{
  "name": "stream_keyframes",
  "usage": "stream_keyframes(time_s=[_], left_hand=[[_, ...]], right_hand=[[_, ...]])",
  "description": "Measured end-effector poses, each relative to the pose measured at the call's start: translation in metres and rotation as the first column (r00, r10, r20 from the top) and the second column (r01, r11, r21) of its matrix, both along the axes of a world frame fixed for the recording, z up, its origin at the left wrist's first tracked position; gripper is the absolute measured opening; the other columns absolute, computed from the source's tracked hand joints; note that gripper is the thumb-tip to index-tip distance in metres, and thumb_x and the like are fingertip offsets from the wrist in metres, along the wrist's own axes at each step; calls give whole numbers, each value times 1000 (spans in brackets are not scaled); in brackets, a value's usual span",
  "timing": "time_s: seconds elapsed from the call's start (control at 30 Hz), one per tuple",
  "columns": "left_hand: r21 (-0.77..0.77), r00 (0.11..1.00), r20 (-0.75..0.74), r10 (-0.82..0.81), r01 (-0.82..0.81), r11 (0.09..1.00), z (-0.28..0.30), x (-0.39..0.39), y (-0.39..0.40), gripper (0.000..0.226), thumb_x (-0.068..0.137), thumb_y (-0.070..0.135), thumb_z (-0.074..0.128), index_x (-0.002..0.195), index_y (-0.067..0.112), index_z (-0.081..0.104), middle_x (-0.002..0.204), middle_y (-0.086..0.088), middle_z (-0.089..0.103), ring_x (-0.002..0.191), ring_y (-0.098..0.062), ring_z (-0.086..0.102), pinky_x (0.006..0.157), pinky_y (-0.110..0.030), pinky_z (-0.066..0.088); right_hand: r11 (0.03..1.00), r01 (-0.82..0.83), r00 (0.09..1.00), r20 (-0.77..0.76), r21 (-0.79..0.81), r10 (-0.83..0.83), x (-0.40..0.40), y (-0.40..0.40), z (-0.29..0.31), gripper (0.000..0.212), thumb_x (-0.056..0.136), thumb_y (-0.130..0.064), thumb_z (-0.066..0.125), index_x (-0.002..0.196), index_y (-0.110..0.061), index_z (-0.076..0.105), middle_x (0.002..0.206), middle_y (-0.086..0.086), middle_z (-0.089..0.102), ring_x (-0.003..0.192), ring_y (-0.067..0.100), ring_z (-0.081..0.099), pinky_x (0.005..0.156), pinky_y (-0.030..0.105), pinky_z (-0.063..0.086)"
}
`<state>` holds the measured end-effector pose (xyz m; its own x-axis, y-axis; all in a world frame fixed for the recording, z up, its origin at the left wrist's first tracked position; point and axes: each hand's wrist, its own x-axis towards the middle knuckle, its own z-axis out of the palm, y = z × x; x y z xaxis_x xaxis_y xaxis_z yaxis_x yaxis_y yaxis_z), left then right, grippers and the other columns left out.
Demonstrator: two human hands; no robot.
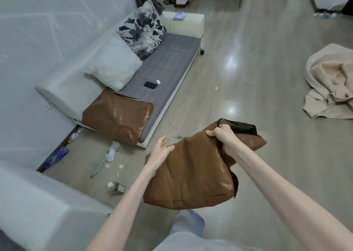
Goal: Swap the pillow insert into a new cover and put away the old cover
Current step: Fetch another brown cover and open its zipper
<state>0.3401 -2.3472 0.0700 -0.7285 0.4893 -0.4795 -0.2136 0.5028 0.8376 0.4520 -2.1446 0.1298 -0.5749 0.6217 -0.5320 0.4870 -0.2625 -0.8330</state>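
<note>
The fingers of the right hand [223,134] were curled tight around the top edge of a limp brown cover [191,176]. The cover hung down from that hand in soft folds, smooth and shiny like leather, with a dark lining showing at its open end just past the fingers. The left hand [161,151] was beside the cover's other edge, its fingers spread apart and loose, the tips just touching the brown cloth but holding nothing.

Below both hands was the grey wooden floor [248,69], glossy with spots of light. Near the left hand, lower down, a small bottle [116,187] lay on the floor with scraps of litter [112,151] around it.

Farther out past the left fingers stood a low sofa [168,63] with a grey quilted seat. A puffy brown pillow [118,117] sat at its near end. Behind that leaned a white pillow insert [112,67], plain and soft, and a flowered pillow [143,31] in black, grey and cream. A black phone [150,84] lay flat on the seat.

Far off to the right of the right fingers, a crumpled tan cloth [332,82] lay heaped on the floor.
</note>
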Motion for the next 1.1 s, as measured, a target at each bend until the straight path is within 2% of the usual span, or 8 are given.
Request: stream_keyframes(time_s=[0.1, 0.2, 0.37, 0.5, 0.7, 0.8, 1.03, 1.1], left_hand=[[135, 978, 25, -206, 201, 970, 14, -16, 44, 74, 82, 54, 64, 147, 39, 31, 151, 11, 37, 122, -3, 47, 104, -32, 40], [177, 942, 6, -337, 331, 927, 21, -37, 75, 83, 74, 73, 61, 146, 49, 27, 152, 19, 34, 133, -5, 39, 107, -29, 36], [-6, 904, -149, -402, 405, 914, 22, -71, 116, 95, 76, 58, 67, 151, 43, 10, 158, 9, 26, 142, -12, 32, 115, -40, 32], [-202, 841, -409, -354, 294, 934, 21, -108, 143, 87, 76, 20, 59, 148, 40, 13, 151, 1, 39, 128, -30, 49, 98, -43, 44], [-276, 822, -498, -276, 152, 949, 23, -174, 204, 77, 75, 36, 58, 141, 40, 18, 144, -2, 43, 115, -39, 56, 86, -45, 45], [-353, 821, -487, -297, 126, 927, 22, -217, 233, 80, 75, 41, 59, 142, 40, 15, 143, -5, 42, 116, -40, 55, 88, -46, 44], [-396, 754, -622, -212, -70, 915, 29, -301, 282, 63, 78, 18, 56, 135, 23, 31, 116, -10, 60, 97, -40, 62, 70, -39, 45], [-396, 713, -664, -226, -79, 915, 31, -327, 290, 54, 79, 12, 55, 129, 23, 37, 103, -10, 66, 91, -38, 63, 64, -35, 42]], right_hand=[[998, -52, 999, 6, 23, 52, -49, 5, -3, 21, 82, 1, 58, 102, 6, 59, 102, 22, 66, 93, 34, 65, 83, 38, 51], [997, -59, 998, 7, 43, 59, -93, 19, -8, 21, 81, 3, 57, 100, 9, 61, 103, 25, 67, 97, 37, 65, 85, 40, 52], [990, -109, 992, 76, 91, 103, -143, 38, -11, 5, 79, 1, 59, 78, 1, 64, 84, 19, 68, 86, 32, 66, 73, 35, 52], [971, -183, 982, 65, 153, 174, -185, 57, -19, 4, 78, -1, 63, 75, -3, 64, 78, 12, 68, 78, 26, 65, 62, 29, 50], [843, -325, 946, 136, 429, 295, -269, 108, -22, 21, 77, -8, 63, 60, -15, 52, 65, -2, 58, 68, 17, 56, 60, 26, 42], [802, -394, 917, 139, 449, 373, -311, 140, -27, 27, 76, -6, 62, 56, -18, 48, 58, -8, 52, 65, 16, 53, 46, 16, 33], [702, -553, 815, 118, 449, 567, -406, 191, -23, 30, 68, -1, 61, 50, -12, 39, 48, -4, 43, 49, 12, 41, 37, 12, 30], [683, -589, 783, 94, 432, 615, -429, 209, -22, 22, 67, -5, 64, 52, -3, 49, 50, 5, 52, 49, 12, 45, 42, 16, 36]])
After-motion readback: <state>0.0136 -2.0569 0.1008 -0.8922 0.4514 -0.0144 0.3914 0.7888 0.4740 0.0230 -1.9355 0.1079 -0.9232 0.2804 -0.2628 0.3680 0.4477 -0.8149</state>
